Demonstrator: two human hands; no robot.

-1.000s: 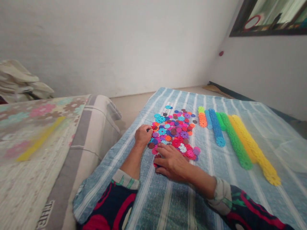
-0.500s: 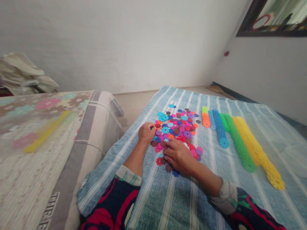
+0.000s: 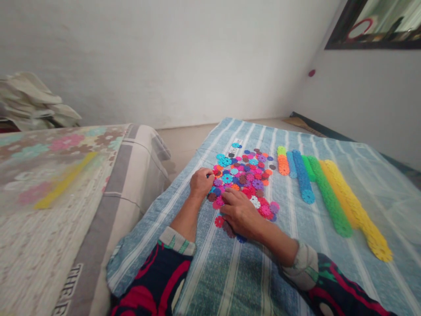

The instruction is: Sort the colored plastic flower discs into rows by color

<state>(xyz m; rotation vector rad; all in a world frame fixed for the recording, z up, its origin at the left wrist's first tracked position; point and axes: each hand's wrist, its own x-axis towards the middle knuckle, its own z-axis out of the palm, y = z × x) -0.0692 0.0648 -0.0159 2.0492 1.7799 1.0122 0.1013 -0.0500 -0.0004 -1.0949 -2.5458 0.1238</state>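
A heap of small flower-shaped plastic discs (image 3: 245, 177) in red, pink, purple, blue and brown lies on a blue striped cloth (image 3: 250, 267). My left hand (image 3: 200, 183) rests curled at the heap's left edge, fingertips pinched on a disc I cannot name by colour. My right hand (image 3: 241, 213) lies over the heap's near edge, fingers bent down onto the discs; a few loose red and dark discs (image 3: 219, 221) show beside it. To the right lie rows of stacked discs: orange (image 3: 283, 165), blue (image 3: 301, 177), green (image 3: 327, 197) and yellow (image 3: 357, 215).
A mattress with a floral cover (image 3: 59, 188) sits close on the left, with a pile of folded cloth (image 3: 36, 103) behind it. White walls stand behind and to the right. A dark framed picture (image 3: 378, 26) hangs top right. Bare floor (image 3: 184, 142) shows between mattress and cloth.
My right hand has slid from the heap's near edge up onto the discs, leaving a few loose ones behind it. The left hand stays at the heap's left edge. The view shifted slightly.
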